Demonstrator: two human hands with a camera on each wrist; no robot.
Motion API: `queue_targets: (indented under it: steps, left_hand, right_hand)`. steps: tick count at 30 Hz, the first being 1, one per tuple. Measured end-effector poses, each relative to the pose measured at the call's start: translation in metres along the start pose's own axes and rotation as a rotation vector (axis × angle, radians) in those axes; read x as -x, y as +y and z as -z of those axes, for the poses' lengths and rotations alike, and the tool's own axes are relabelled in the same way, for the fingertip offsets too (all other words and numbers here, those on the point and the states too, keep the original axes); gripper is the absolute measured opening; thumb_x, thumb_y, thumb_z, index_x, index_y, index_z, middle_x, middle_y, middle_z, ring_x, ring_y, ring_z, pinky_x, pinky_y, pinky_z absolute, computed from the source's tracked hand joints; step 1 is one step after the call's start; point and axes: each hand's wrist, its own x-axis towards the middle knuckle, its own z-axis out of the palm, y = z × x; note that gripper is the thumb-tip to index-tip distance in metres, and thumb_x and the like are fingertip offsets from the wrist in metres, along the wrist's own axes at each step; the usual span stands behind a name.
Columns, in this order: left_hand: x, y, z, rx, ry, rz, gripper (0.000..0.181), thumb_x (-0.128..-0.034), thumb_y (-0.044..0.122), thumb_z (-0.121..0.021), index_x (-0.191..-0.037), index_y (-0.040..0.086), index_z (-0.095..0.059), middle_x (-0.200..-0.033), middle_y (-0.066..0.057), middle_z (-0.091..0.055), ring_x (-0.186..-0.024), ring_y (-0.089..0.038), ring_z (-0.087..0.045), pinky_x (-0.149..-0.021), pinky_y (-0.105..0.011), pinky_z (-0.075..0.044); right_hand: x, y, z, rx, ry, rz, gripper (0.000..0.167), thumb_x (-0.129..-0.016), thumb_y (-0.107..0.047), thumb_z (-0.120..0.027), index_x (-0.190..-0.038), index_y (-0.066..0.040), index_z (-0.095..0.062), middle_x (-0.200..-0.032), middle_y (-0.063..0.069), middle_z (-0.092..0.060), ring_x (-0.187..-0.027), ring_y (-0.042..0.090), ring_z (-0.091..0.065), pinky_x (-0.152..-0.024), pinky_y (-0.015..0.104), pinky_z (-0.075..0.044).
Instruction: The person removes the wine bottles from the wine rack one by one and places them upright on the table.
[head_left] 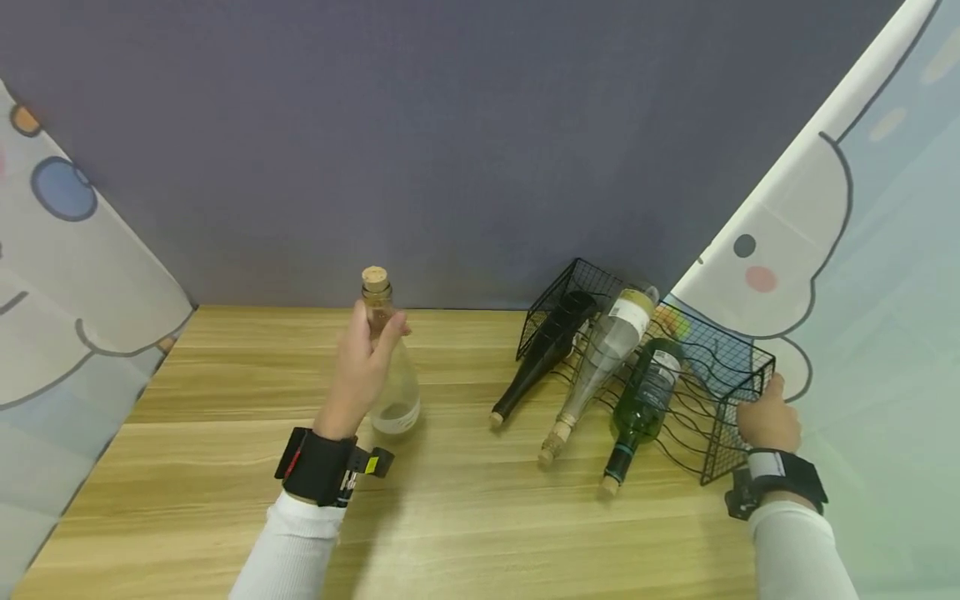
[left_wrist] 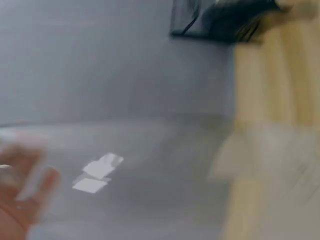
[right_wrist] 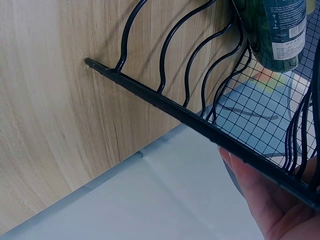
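My left hand (head_left: 360,367) grips a clear glass bottle (head_left: 397,387) by its neck, just below the cork stopper (head_left: 375,279); the bottle stands nearly upright. In the left wrist view this hand (left_wrist: 20,195) is blurred at the lower left. At the right, my right hand (head_left: 770,421) holds the end of a black wire wine rack (head_left: 738,417). The right wrist view has that hand (right_wrist: 270,195) against the rack's side bar (right_wrist: 200,127). Lying in the rack are a dark bottle (head_left: 555,342), a clear bottle (head_left: 607,342) and a green bottle (head_left: 647,392), corks toward me.
Both hands work over a wood-grain table (head_left: 465,517). A grey wall panel (head_left: 420,150) rises along its back edge. Printed cartoon sheets stand at the left (head_left: 75,275) and the right (head_left: 787,242), the right one close behind the rack.
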Motion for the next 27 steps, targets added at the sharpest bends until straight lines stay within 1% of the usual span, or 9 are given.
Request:
queue_targets:
  steps: [2,3,4,9,11,14,17,21,27]
  left_hand:
    - [0.0,-0.007,-0.006,0.129,0.026,-0.017,0.021,-0.1026,0.017,-0.052,-0.111,-0.002,-0.049,-0.095,-0.013,-0.063,-0.091,-0.016,-0.061,-0.084,-0.022,-0.046]
    - [0.0,-0.011,-0.009,0.176,0.042,-0.033,0.019,-0.1012,0.013,-0.053,-0.11,-0.003,-0.049,-0.094,-0.014,-0.061,-0.089,-0.014,-0.06,-0.085,-0.02,-0.047]
    - [0.0,-0.014,-0.012,0.186,0.064,-0.051,0.017,-0.1001,0.011,-0.055,-0.109,-0.003,-0.049,-0.093,-0.012,-0.06,-0.086,-0.01,-0.059,-0.083,-0.018,-0.047]
    - [-0.001,-0.023,-0.019,0.138,0.155,-0.189,0.017,-0.0923,-0.002,-0.06,-0.106,-0.008,-0.052,-0.086,-0.016,-0.062,-0.076,0.001,-0.056,-0.074,-0.012,-0.048]
    - [-0.002,-0.025,-0.02,0.119,0.171,-0.237,0.017,-0.0901,-0.005,-0.061,-0.104,-0.009,-0.052,-0.084,-0.017,-0.062,-0.075,0.001,-0.055,-0.072,-0.011,-0.048]
    - [-0.004,-0.028,-0.02,0.089,0.189,-0.278,0.017,-0.0877,-0.008,-0.061,-0.102,-0.009,-0.052,-0.083,-0.018,-0.063,-0.075,0.001,-0.055,-0.072,-0.01,-0.047]
    - [-0.006,-0.031,-0.02,0.062,0.2,-0.287,0.019,-0.0858,-0.009,-0.062,-0.102,-0.009,-0.052,-0.083,-0.017,-0.064,-0.075,0.0,-0.056,-0.071,-0.01,-0.047]
    - [-0.008,-0.032,-0.02,0.048,0.203,-0.272,0.021,-0.0843,-0.009,-0.063,-0.102,-0.009,-0.051,-0.082,-0.018,-0.066,-0.075,-0.001,-0.058,-0.071,-0.009,-0.048]
    - [-0.012,-0.034,-0.016,0.055,0.177,-0.207,0.021,-0.0868,-0.008,-0.062,-0.104,-0.008,-0.05,-0.086,-0.018,-0.066,-0.077,0.001,-0.058,-0.074,-0.01,-0.048]
  right_hand:
    - [0.0,0.001,0.0,-0.001,0.001,0.003,0.08,-0.092,-0.013,-0.04,-0.153,0.003,0.009,-0.091,0.045,-0.052,-0.061,0.038,-0.05,-0.05,0.044,-0.042]
    - [-0.001,0.001,0.0,-0.002,0.001,0.004,0.08,-0.093,-0.013,-0.04,-0.153,0.003,0.009,-0.091,0.045,-0.053,-0.061,0.037,-0.05,-0.05,0.044,-0.042]
    - [-0.001,0.002,0.0,-0.004,-0.001,0.006,0.08,-0.092,-0.013,-0.04,-0.153,0.003,0.009,-0.091,0.045,-0.052,-0.061,0.037,-0.05,-0.05,0.044,-0.042]
    - [0.0,0.002,0.0,-0.006,0.0,0.003,0.08,-0.092,-0.013,-0.04,-0.153,0.003,0.009,-0.088,0.043,-0.053,-0.061,0.037,-0.049,-0.05,0.044,-0.042]
    - [-0.001,0.002,0.001,0.001,0.001,0.005,0.08,-0.092,-0.013,-0.041,-0.153,0.003,0.009,-0.093,0.045,-0.053,-0.064,0.042,-0.052,-0.052,0.046,-0.043]
    - [-0.001,0.002,0.002,0.003,-0.003,0.006,0.081,-0.092,-0.013,-0.041,-0.153,0.003,0.009,-0.099,0.048,-0.051,-0.068,0.045,-0.054,-0.054,0.048,-0.045]
    - [0.0,0.001,0.004,0.006,-0.007,0.002,0.08,-0.092,-0.014,-0.041,-0.153,0.003,0.009,-0.101,0.049,-0.05,-0.069,0.046,-0.054,-0.054,0.048,-0.045]
    - [0.001,-0.001,0.004,0.012,-0.012,-0.007,0.08,-0.093,-0.014,-0.04,-0.153,0.004,0.009,-0.101,0.049,-0.05,-0.069,0.044,-0.054,-0.054,0.047,-0.045]
    - [0.003,-0.003,0.003,0.007,-0.017,-0.011,0.08,-0.092,-0.013,-0.041,-0.153,0.003,0.01,-0.1,0.048,-0.05,-0.067,0.042,-0.052,-0.053,0.045,-0.045]
